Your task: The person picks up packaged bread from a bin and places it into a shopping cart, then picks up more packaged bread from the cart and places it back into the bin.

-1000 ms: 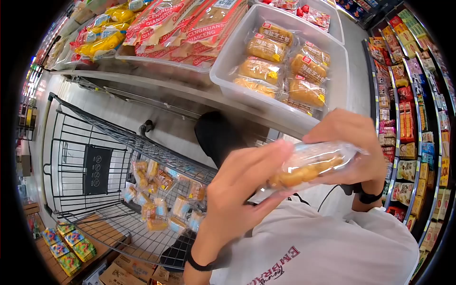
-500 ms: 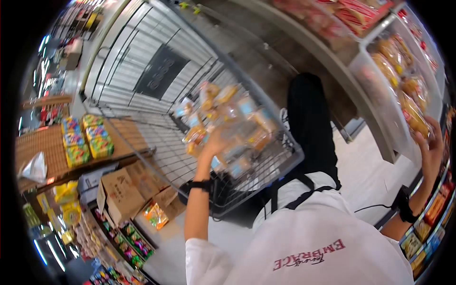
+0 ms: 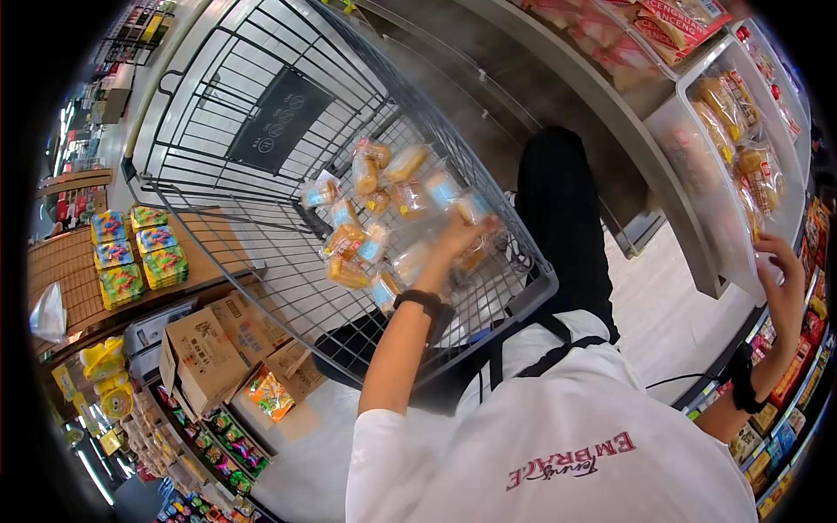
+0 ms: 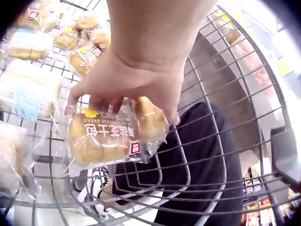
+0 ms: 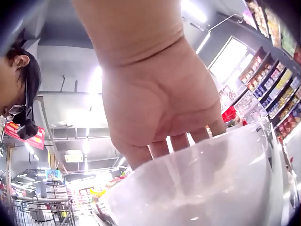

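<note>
My left hand (image 3: 455, 242) is down inside the shopping cart (image 3: 545, 286). In the left wrist view its fingers and thumb grip a clear-wrapped bread pack (image 4: 99, 141) with white lettering and a small red logo. Other wrapped bread packs (image 3: 405, 199), some with pale blue labels, lie around it on the wire floor. At the far right, my right hand (image 3: 783, 283) is at the edge of a translucent plastic bin (image 3: 684, 161) holding similar bread packs (image 3: 758, 174). Its fingers reach loosely over the rim in the right wrist view, fingertips hidden behind the bin wall (image 5: 202, 188).
A display counter edge (image 3: 623, 126) runs between cart and bin. My leg (image 3: 562, 218) stands beside the cart. To the left are a wooden stand (image 3: 205, 248) with colourful packs and an open cardboard box (image 3: 205, 357). Snack shelves (image 3: 789, 383) line the right side.
Both hands held a bread pack by the bin; then my view swung towards the cart. My left hand went into the cart and has since shifted right among the packs. My right hand stays by the bin.
</note>
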The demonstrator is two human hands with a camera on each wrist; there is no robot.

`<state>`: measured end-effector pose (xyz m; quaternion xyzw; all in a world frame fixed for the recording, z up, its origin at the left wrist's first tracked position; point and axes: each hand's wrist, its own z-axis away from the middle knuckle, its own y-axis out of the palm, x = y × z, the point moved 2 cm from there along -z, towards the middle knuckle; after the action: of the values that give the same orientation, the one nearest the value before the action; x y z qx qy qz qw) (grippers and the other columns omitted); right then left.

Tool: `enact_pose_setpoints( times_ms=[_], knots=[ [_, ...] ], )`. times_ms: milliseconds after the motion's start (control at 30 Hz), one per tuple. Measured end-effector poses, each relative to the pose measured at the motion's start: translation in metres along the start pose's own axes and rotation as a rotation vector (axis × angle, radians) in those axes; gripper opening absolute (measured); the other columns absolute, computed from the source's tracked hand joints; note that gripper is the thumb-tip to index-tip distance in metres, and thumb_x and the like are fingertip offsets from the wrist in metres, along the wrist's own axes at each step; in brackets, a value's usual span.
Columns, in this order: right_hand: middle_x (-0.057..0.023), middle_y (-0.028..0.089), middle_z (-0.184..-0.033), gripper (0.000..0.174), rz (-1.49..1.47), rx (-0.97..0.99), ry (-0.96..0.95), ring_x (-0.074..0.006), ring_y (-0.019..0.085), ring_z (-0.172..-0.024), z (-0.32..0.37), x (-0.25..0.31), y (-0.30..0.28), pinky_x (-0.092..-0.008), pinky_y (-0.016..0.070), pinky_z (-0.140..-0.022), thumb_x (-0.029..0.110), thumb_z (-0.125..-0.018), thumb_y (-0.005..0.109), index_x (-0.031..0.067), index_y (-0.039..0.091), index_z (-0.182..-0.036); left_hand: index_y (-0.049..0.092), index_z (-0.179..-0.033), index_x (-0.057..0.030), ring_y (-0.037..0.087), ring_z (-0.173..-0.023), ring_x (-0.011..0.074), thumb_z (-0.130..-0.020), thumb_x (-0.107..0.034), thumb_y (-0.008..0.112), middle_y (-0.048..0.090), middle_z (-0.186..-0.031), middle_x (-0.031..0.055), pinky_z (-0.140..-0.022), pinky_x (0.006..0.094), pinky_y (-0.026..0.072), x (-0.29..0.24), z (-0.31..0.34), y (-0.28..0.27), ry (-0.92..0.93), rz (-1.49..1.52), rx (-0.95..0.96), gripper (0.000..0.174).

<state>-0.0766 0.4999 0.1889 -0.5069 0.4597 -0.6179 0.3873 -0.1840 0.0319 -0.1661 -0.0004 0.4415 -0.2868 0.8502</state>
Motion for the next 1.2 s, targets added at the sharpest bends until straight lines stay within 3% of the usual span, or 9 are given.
enact_pose_setpoints(
  times_ms=[200, 367, 433, 567, 700, 867, 967, 1067, 1200],
  knots=[
    [-0.0134, 0.064, -0.121, 0.018, -0.071, -0.425, -0.191, -0.0218, 0.060, -0.113, 0.007, 0.030, -0.011, -0.0328, 0.0444, -0.099, -0.002, -0.089, 0.063, 0.0014, 0.065, -0.107, 0.049, -0.123, 0.0037, 0.066, -0.087, 0.0208, -0.082, -0.032, 0.075, 0.067, -0.105, 0.0133, -0.074, 0.0307, 0.0540, 0.006, 0.025, -0.001, 0.071, 0.092, -0.027, 0.061],
    [-0.0135, 0.067, -0.102, 0.017, -0.426, -0.226, -0.452, -0.0206, 0.064, -0.095, -0.005, 0.129, 0.025, -0.0306, 0.0478, -0.086, -0.005, -0.079, 0.069, 0.0011, 0.068, -0.094, 0.047, -0.122, 0.0071, 0.065, -0.092, 0.0236, -0.075, -0.035, 0.080, 0.065, -0.107, 0.0159, -0.075, 0.0351, 0.0536, 0.035, 0.030, -0.001, -0.168, -0.057, 0.167, 0.071],
    [-0.0119, 0.068, -0.096, 0.015, -0.516, -0.126, -0.535, -0.0230, 0.065, -0.088, -0.003, 0.165, 0.048, -0.0305, 0.0487, -0.081, -0.003, -0.073, 0.074, 0.0024, 0.070, -0.087, 0.051, -0.121, 0.0046, 0.065, -0.086, 0.0213, -0.077, -0.035, 0.079, 0.066, -0.102, 0.0129, -0.070, 0.0344, 0.0534, 0.046, 0.034, -0.001, 0.114, 0.127, 0.059, 0.066],
    [-0.0118, 0.065, -0.111, 0.032, -0.747, 0.152, -0.566, -0.0286, 0.064, -0.102, -0.006, 0.195, 0.096, -0.0363, 0.0501, -0.088, 0.016, -0.073, 0.082, 0.0052, 0.069, -0.100, 0.047, -0.130, -0.0028, 0.064, -0.097, 0.0207, -0.091, -0.031, 0.066, 0.064, -0.110, 0.0089, -0.084, 0.0365, 0.0534, 0.018, 0.052, -0.040, -0.125, 0.549, 0.159, 0.052],
    [-0.0214, 0.041, -0.143, 0.086, -0.714, 0.116, -0.730, -0.0405, 0.046, -0.125, -0.009, 0.230, 0.112, -0.0448, 0.0401, -0.103, 0.029, -0.062, 0.087, 0.0117, 0.047, -0.136, 0.047, -0.131, -0.0010, 0.061, -0.108, 0.0255, -0.092, -0.030, 0.063, 0.060, -0.120, 0.0123, -0.092, 0.0431, 0.0520, -0.074, 0.116, -0.082, -0.010, 0.927, -0.052, 0.051],
    [-0.0205, 0.042, -0.142, 0.088, -0.657, 0.000, -0.891, -0.0429, 0.048, -0.122, -0.004, 0.268, 0.114, -0.0486, 0.0424, -0.100, 0.029, -0.056, 0.088, 0.0157, 0.050, -0.134, 0.050, -0.130, -0.0005, 0.058, -0.112, 0.0224, -0.094, -0.035, 0.061, 0.057, -0.125, 0.0121, -0.095, 0.0382, 0.0480, -0.175, 0.194, -0.040, 0.328, 0.452, -0.104, 0.051],
    [-0.0196, 0.047, -0.139, 0.081, -0.588, -0.242, -0.950, -0.0403, 0.054, -0.113, -0.013, 0.265, 0.116, -0.0457, 0.0463, -0.092, 0.023, -0.053, 0.087, 0.0164, 0.056, -0.127, 0.042, -0.137, -0.0013, 0.056, -0.114, 0.0229, -0.095, -0.044, 0.058, 0.052, -0.131, 0.0113, -0.096, 0.0362, 0.0451, -0.169, 0.200, -0.021, 0.223, 0.572, -0.001, 0.062],
    [-0.0158, 0.059, -0.120, 0.065, -0.734, -0.175, -0.687, -0.0315, 0.061, -0.100, -0.017, 0.250, 0.102, -0.0393, 0.0488, -0.084, 0.018, -0.063, 0.083, 0.0102, 0.057, -0.122, 0.027, -0.146, -0.0069, 0.053, -0.119, 0.0206, -0.097, -0.058, 0.043, 0.047, -0.136, 0.0102, -0.099, 0.0336, 0.0448, -0.194, 0.201, -0.008, 0.578, 0.716, -0.106, 0.072],
    [-0.0067, 0.062, -0.110, 0.041, -1.629, 0.221, -0.221, -0.0126, 0.059, -0.103, -0.024, 0.217, 0.107, -0.0275, 0.0476, -0.087, 0.030, -0.092, 0.066, -0.0001, 0.054, -0.117, 0.024, -0.139, -0.0089, 0.053, -0.118, 0.0218, -0.092, -0.036, 0.064, 0.050, -0.122, 0.0106, -0.095, 0.0330, 0.0454, -0.221, 0.205, -0.025, 0.558, 0.538, -0.009, 0.067]
  ],
)
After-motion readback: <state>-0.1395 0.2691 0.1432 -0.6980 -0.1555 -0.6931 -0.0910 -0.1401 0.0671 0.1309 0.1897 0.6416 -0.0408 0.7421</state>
